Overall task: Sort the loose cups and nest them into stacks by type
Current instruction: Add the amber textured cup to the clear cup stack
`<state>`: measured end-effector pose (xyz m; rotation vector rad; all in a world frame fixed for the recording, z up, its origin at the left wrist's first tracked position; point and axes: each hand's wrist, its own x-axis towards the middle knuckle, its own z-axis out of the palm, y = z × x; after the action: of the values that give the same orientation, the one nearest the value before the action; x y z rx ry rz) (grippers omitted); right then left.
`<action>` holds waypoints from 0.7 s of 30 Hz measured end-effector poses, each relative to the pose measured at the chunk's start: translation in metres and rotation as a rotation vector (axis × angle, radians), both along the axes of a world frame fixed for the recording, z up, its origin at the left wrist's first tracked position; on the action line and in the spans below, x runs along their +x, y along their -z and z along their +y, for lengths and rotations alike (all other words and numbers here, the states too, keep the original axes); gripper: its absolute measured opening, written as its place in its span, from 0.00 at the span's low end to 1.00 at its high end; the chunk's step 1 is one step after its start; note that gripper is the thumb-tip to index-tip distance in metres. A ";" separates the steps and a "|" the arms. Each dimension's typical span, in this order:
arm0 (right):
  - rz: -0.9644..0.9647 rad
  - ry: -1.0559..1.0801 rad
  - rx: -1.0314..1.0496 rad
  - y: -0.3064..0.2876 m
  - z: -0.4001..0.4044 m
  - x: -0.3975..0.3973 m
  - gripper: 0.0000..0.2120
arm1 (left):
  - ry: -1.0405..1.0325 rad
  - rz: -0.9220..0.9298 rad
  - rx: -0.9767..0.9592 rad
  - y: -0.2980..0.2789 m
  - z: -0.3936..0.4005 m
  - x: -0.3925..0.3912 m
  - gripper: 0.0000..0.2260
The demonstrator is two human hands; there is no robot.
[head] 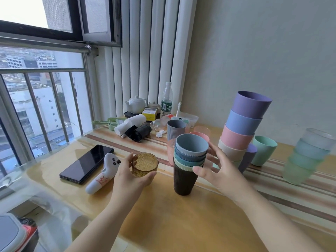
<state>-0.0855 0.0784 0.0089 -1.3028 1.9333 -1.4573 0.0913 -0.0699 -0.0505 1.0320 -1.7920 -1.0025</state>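
My left hand (130,176) grips a small amber textured glass cup (145,164) just above the table. A stack of ribbed cups (187,164), dark brown at the bottom and grey-blue on top, stands at the centre. My right hand (220,170) hovers beside that stack with fingers spread, holding nothing. Behind it leans a tall stack of smooth cups (241,124), purple on top, then blue, pink and cream. A stack of frosted translucent cups (307,155) stands at the right. Loose cups: grey ribbed (175,129), mint green (263,150), pink (200,135), purple (248,159).
A black phone (87,163) and a white ghost-shaped toy (103,172) lie at the left. Clutter at the back includes a white teapot (136,104), a water bottle (167,100), a yellow box (149,113) and a black roll (142,132). A window with railing runs along the left.
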 end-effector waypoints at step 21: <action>0.074 0.033 -0.023 0.010 0.005 0.002 0.31 | 0.241 0.168 0.086 -0.005 0.029 0.010 0.30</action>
<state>-0.0836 0.0830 -0.0012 -1.3586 1.9993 -1.4713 0.1011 -0.0414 -0.0457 0.7691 -1.7743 -1.2841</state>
